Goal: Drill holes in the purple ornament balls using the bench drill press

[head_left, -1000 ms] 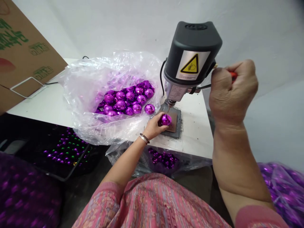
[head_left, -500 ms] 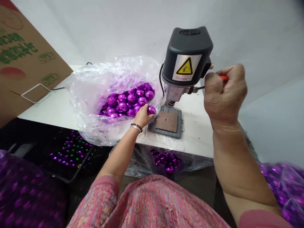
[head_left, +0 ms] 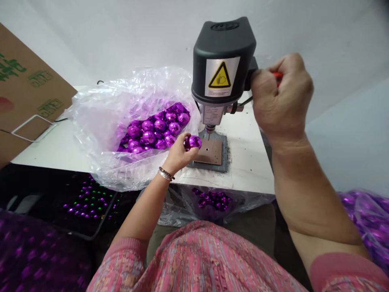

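Between the thumb and fingers of my left hand [head_left: 180, 153] is a shiny purple faceted ball [head_left: 193, 142], held at the left edge of a brown plate [head_left: 212, 153] with a small hole in it. The plate lies on the grey base [head_left: 224, 146] of a small drill press [head_left: 223, 61]. Its bit [head_left: 209, 136] points down above the plate, apart from the ball. My right hand [head_left: 282, 97] is wrapped round the red-ended lever handle [head_left: 278, 77] at the press's right side. Left of the press, a clear plastic bag [head_left: 91, 134] lies open with many more purple balls [head_left: 148, 137] in it.
A cardboard box [head_left: 27, 85] stands at the left of the white table [head_left: 48, 152]. Below the front edge hangs plastic holding purple balls [head_left: 212, 200]. More bagged purple balls [head_left: 369, 219] sit at the lower right. Dark crumbs surround the press base.
My left hand has lifted the ball away from the bag's edge to the side of the brown plate. My right hand stays on the lever. The whole view has shifted slightly.
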The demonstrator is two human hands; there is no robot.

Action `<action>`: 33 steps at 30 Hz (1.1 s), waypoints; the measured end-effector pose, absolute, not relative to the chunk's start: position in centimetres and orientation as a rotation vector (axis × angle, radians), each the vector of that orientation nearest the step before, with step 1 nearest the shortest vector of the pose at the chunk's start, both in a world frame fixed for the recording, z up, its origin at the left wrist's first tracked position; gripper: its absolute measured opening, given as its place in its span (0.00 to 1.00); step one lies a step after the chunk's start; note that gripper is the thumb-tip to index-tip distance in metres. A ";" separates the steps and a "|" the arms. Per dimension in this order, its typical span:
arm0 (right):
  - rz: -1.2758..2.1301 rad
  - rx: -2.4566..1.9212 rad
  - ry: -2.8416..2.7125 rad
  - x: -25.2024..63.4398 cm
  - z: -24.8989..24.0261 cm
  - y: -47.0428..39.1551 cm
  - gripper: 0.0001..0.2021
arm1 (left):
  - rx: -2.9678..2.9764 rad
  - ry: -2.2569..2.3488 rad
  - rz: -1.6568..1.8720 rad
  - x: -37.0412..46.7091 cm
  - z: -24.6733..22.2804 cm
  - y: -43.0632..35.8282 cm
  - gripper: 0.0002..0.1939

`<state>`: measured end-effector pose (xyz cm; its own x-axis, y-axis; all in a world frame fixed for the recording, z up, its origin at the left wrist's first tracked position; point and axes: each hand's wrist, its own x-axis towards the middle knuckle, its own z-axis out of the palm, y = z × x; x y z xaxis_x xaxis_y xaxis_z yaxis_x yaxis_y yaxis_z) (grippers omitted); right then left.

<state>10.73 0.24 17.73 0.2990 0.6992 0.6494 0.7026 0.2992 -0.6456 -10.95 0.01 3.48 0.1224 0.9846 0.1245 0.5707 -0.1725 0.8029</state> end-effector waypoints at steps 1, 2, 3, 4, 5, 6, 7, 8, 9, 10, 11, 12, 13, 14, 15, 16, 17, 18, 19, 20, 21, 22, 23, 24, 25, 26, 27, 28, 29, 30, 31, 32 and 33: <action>0.030 -1.444 -1.385 10.7 18.4 0.6 0.14 | 1.660 1.429 0.926 -10.7 3.1 0.0 0.25; 0.061 -1.482 -1.370 10.7 19.1 1.0 0.15 | 1.527 1.369 0.930 -10.4 2.5 0.0 0.24; 0.088 -1.515 -1.363 10.7 19.7 1.5 0.16 | 1.428 1.331 0.933 -10.1 1.9 0.0 0.24; 0.111 -1.539 -1.363 10.8 20.2 1.9 0.17 | 1.367 1.318 0.940 -9.8 1.2 0.2 0.24; 0.130 -1.554 -1.367 10.9 20.5 2.3 0.18 | 1.336 1.328 0.951 -9.5 0.6 0.4 0.24; 0.146 -1.560 -1.372 11.0 20.8 2.7 0.18 | 1.325 1.352 0.965 -9.3 0.0 0.7 0.25; 0.157 -1.559 -1.376 11.1 20.9 2.9 0.19 | 1.326 1.382 0.977 -9.0 -0.4 0.9 0.25; 0.164 -1.554 -1.376 11.2 21.0 3.1 0.19 | 1.333 1.413 0.982 -8.8 -0.7 1.2 0.25; 0.170 -1.550 -1.374 11.3 21.0 3.2 0.19 | 1.345 1.439 0.981 -8.6 -0.8 1.4 0.25; 0.176 -1.549 -1.372 11.3 21.0 3.3 0.19 | 1.359 1.458 0.974 -8.5 -0.9 1.7 0.25; 0.180 -1.549 -1.368 11.3 21.0 3.2 0.19 | 1.377 1.470 0.964 -8.4 -0.8 1.9 0.25; 0.184 -1.547 -1.366 11.3 20.9 3.2 0.19 | 1.399 1.475 0.950 -8.3 -0.7 2.0 0.25; 0.190 -1.545 -1.364 11.2 20.9 3.2 0.19 | 1.427 1.473 0.933 -8.3 -0.5 2.2 0.25; 0.196 -1.542 -1.364 11.2 21.0 3.1 0.19 | 1.463 1.467 0.911 -8.3 -0.3 2.3 0.25; 0.203 -1.539 -1.364 11.1 21.0 3.1 0.19 | 1.505 1.462 0.884 -8.4 -0.2 2.4 0.24; 0.210 -1.536 -1.364 11.0 21.0 3.1 0.19 | 1.551 1.459 0.855 -8.5 0.0 2.5 0.24; 0.218 -1.537 -1.362 11.0 21.1 3.0 0.19 | 1.595 1.457 0.825 -8.6 0.1 2.6 0.23; 0.228 -1.539 -1.360 11.0 21.1 3.0 0.19 | 1.634 1.454 0.795 -8.7 0.2 2.8 0.23; 0.235 -1.542 -1.360 11.0 21.2 3.0 0.19 | 1.664 1.451 0.767 -8.7 0.4 2.9 0.22; 0.240 -1.543 -1.362 11.0 21.2 2.9 0.19 | 1.683 1.450 0.744 -8.7 0.5 3.0 0.22; 0.243 -1.542 -1.363 11.0 21.3 2.9 0.19 | 1.695 1.454 0.724 -8.7 0.8 3.0 0.23; 0.246 -1.539 -1.366 11.0 21.3 2.9 0.19 | 1.708 1.466 0.706 -8.6 1.0 3.1 0.25; 0.248 -1.535 -1.367 11.1 21.3 2.8 0.19 | 1.728 1.488 0.686 -8.4 1.4 3.1 0.26; 0.248 -1.531 -1.368 11.1 21.4 2.8 0.19 | 1.755 1.515 0.663 -8.2 1.7 3.0 0.28; 0.249 -1.531 -1.366 11.1 21.4 2.8 0.19 | 1.790 1.541 0.634 -8.0 2.1 3.0 0.29; 0.249 -1.532 -1.366 11.2 21.4 2.8 0.19 | 1.831 1.559 0.602 -7.8 2.4 3.0 0.30; 0.247 -1.536 -1.369 11.2 21.4 2.8 0.19 | 1.876 1.566 0.571 -7.6 2.7 2.9 0.30; 0.242 -1.544 -1.370 11.1 21.3 2.8 0.19 | 1.918 1.564 0.544 -7.4 2.8 2.9 0.30; 0.237 -1.552 -1.373 11.1 21.3 2.9 0.19 | 1.955 1.556 0.524 -7.2 2.9 3.0 0.29; 0.229 -1.558 -1.374 11.1 21.3 2.9 0.19 | 1.986 1.544 0.511 -7.1 2.9 3.0 0.28; 0.222 -1.560 -1.374 11.1 21.3 3.0 0.19 | 2.008 1.534 0.509 -7.0 2.8 3.2 0.27; 0.215 -1.561 -1.373 11.0 21.3 3.0 0.19 | 2.022 1.527 0.518 -6.9 2.7 3.3 0.27; 0.210 -1.558 -1.373 11.0 21.3 3.1 0.19 | 2.030 1.522 0.532 -6.8 2.5 3.5 0.28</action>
<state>11.02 3.08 21.26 0.3385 0.8208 0.4601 0.6459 0.1528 -0.7479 -6.76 3.50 2.48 0.2834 0.9590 -0.0088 0.7444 -0.2141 0.6325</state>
